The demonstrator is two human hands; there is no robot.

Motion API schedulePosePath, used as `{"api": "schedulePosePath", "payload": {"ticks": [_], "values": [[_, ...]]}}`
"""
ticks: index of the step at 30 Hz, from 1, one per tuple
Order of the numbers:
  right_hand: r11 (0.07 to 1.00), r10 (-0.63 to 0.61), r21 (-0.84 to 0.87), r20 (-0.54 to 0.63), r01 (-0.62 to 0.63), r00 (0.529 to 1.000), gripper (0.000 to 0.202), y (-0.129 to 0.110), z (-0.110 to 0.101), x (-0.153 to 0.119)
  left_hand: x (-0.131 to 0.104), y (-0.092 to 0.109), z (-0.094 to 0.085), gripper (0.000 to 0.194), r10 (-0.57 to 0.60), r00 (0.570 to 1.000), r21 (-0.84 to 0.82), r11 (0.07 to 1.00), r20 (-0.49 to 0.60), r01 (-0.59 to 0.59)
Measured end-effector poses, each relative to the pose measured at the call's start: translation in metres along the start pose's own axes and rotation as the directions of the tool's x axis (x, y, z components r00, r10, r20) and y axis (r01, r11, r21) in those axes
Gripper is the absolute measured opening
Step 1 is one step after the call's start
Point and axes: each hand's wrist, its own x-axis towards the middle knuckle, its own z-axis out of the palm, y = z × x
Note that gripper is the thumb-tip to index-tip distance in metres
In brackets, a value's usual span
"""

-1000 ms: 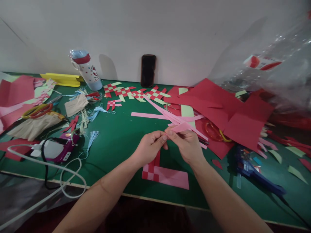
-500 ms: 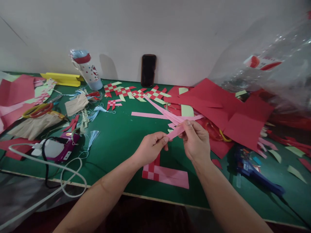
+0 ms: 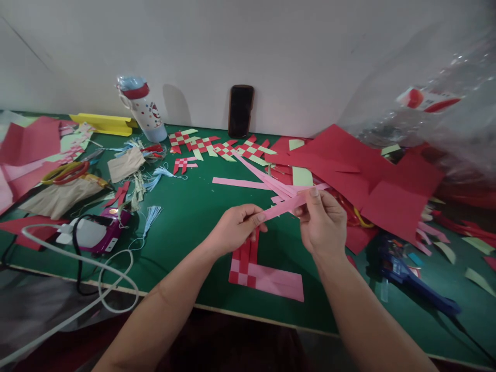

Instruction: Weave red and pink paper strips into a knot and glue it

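Observation:
A pink paper strip (image 3: 279, 207) is stretched between my two hands above the green table. My left hand (image 3: 239, 227) pinches its near-left end between thumb and fingers. At the other end, my right hand (image 3: 322, 221) grips it with the thumb on top. More loose pink strips (image 3: 267, 178) fan out on the table just behind the held one. Below my hands lies a woven piece (image 3: 243, 271) of red and pink strips, a checkered corner with pink tails to the right and red tails running up, partly hidden by my left hand.
Finished red and green woven pieces (image 3: 220, 147) line the back, near a leaning phone (image 3: 241, 111) and a bottle (image 3: 145, 111). Red paper sheets (image 3: 337, 155) and a blue glue gun (image 3: 414, 287) are at right. Scissors (image 3: 65, 174), tassels (image 3: 149, 222) and a white cable (image 3: 77, 250) occupy the left.
My hands have drawn farther apart along the pink strip, the left moving slightly left and the right moving right, so more of the strip shows between them. The view has shifted slightly.

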Motion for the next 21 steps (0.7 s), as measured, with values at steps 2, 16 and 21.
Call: {"api": "schedulePosePath", "payload": {"ticks": [2,16,21], "values": [[0.992,-0.076,-0.103,-0.018,0.074,0.997,0.033,0.001,-0.005,0.006,0.001,-0.001,-0.005,0.024,0.013,0.999,0.004,1.000,-0.030,-0.013],[0.278,-0.286,-0.577,0.714,0.768,0.639,0.017,-0.006,-0.003,-0.006,0.006,-0.009,-0.009,0.022,0.234,0.971,0.792,0.600,-0.039,-0.113],[0.376,-0.254,-0.628,0.638,0.682,0.727,0.018,-0.008,-0.006,-0.005,0.003,-0.005,-0.011,0.018,0.290,0.950,0.694,0.708,-0.116,-0.131]]}}
